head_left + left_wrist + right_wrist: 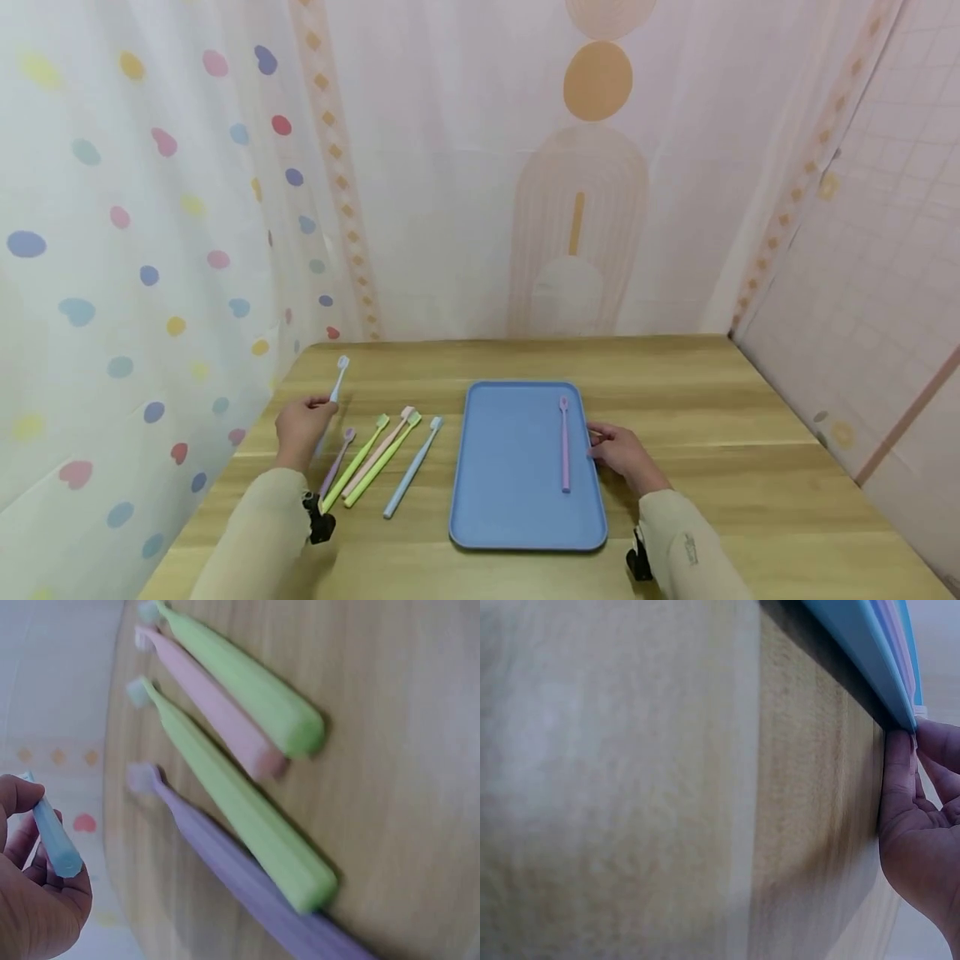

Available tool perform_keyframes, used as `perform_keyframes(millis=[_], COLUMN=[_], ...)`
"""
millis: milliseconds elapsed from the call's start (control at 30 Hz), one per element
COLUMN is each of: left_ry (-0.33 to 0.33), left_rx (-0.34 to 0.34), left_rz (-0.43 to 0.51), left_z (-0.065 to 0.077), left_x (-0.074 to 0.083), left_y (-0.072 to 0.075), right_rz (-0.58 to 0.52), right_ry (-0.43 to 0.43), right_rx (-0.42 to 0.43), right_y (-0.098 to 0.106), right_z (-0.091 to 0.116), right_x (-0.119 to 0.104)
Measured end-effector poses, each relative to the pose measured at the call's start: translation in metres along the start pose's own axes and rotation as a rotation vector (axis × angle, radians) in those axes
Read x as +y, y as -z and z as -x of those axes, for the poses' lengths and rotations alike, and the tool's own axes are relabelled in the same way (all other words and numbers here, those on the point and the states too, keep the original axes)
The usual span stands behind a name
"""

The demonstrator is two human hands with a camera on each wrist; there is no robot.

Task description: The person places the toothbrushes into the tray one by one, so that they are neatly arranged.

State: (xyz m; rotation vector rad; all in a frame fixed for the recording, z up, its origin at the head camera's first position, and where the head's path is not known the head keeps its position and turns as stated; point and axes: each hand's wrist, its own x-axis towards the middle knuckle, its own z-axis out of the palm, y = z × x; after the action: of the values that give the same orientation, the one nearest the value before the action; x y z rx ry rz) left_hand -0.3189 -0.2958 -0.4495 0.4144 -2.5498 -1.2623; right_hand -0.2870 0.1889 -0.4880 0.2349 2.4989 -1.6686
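Note:
My left hand (pixel 300 431) grips a pale blue toothbrush (pixel 340 379) at the left of the table, its head pointing up and away. In the left wrist view the butt end of that toothbrush (pixel 57 844) sticks out between the fingers and thumb. My right hand (pixel 627 457) pinches the right rim of a blue tray (pixel 502 508); the right wrist view has the thumb and fingers on either side of the tray's edge (pixel 870 660). On the tray lies one pink-purple toothbrush (pixel 566 450), lengthwise near its right side.
Between left hand and tray, several toothbrushes lie on the wooden table (pixel 675 383): a purple one (pixel 337 465), two yellow-green ones, a pink one (pixel 378 451) and a blue one (pixel 412 469). Patterned curtains (pixel 450 167) hang behind and beside the table.

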Motion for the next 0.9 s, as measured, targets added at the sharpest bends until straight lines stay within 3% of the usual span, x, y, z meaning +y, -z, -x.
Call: perform_keyframes(millis=[433, 900], left_ry=[-0.024, -0.034], left_rx=[0.003, -0.103], left_rz=[0.096, 0.252], left_z=[-0.003, 0.021], left_x=[0.041, 0.075], left_y=[-0.035, -0.088], right_rz=[0.012, 0.05], right_ry=[0.012, 0.032], right_rx=[0.004, 0.002], right_y=[0.0, 0.003], right_z=[-0.001, 0.004], right_x=[0.001, 0.009])
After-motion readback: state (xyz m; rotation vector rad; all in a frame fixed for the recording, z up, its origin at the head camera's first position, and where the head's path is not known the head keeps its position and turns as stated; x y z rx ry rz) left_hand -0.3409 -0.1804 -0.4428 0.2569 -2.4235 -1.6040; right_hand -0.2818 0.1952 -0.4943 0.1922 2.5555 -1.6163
